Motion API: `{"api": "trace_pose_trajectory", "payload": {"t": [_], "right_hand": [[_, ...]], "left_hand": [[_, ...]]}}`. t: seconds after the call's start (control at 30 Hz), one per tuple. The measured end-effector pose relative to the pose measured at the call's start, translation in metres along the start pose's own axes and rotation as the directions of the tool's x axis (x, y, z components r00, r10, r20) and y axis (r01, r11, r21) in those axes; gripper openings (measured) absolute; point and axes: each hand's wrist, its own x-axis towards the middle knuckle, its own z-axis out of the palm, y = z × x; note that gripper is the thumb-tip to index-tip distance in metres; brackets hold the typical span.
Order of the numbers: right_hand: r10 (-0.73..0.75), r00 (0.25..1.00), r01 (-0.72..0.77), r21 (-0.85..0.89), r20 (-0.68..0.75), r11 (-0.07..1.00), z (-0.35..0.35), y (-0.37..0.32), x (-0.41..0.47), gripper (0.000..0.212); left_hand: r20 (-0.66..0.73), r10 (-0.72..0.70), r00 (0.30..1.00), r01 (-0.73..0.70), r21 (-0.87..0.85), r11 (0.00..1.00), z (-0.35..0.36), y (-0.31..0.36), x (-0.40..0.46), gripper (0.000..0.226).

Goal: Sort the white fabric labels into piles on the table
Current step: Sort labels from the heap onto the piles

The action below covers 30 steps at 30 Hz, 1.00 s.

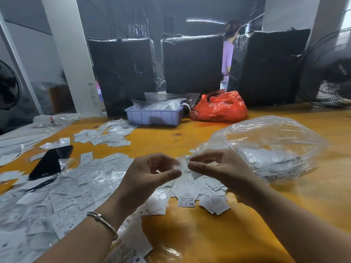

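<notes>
Together, left hand (152,173) and right hand (214,168) pinch one label (185,184).

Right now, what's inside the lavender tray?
The lavender tray holds clear plastic packets piled above its rim, with white paper inside them. Anything beneath them is covered.

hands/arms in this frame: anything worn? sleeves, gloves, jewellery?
Both forearms are bare to the frame edge: no sleeves, no gloves. The left hand has a thin silver-coloured bangle at its wrist. The right hand wears nothing visible. No rings show.
</notes>
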Motion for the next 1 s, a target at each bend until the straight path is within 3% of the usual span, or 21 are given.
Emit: {"api": "trace_pose_trajectory", "payload": {"t": [0.13, 0.3, 0.47, 0.63, 0.8, 0.87, 1.0], "right_hand": [[-0.001, 0.998, 0.002, -0.017, 0.066, 1.000, 0.006, -0.001, -0.002, 0.036], [-0.081, 0.994, 0.081, 0.004, 0.074, 0.997, 0.007, -0.005, -0.003, 0.003], [-0.091, 0.995, 0.091, 0.002, 0.027, 0.996, 0.005, -0.006, -0.002, 0.008], [-0.091, 0.995, 0.094, -0.071, 0.036, 0.993, 0.005, -0.005, -0.002, 0.005], [-0.104, 0.994, 0.106, -0.103, 0.025, 0.989, 0.003, -0.008, -0.003, 0.004], [-0.150, 0.987, 0.145, -0.097, -0.051, 0.985, -0.003, -0.010, -0.002, 0.009], [-0.269, 0.930, 0.281, 0.012, -0.250, 0.960, -0.013, -0.020, -0.003, 0.039]], "left_hand": [[0.032, 0.010, 0.999, -0.010, -0.008, 1.000, 0.004, 0.002, -0.001, 0.031], [0.076, -0.019, 0.997, 0.021, -0.025, 0.999, 0.003, 0.001, 0.000, 0.041], [0.122, -0.093, 0.988, 0.096, -0.019, 0.995, 0.001, -0.004, 0.002, 0.070], [0.062, -0.011, 0.998, 0.015, -0.068, 0.998, 0.001, -0.002, 0.002, 0.026], [-0.004, 0.066, 0.998, -0.066, -0.031, 0.997, 0.001, -0.002, 0.002, 0.022], [-0.017, 0.088, 0.996, -0.088, -0.013, 0.996, 0.000, -0.002, 0.001, 0.018], [-0.016, 0.109, 0.994, -0.110, -0.007, 0.994, 0.000, -0.001, 0.001, 0.014]]}}
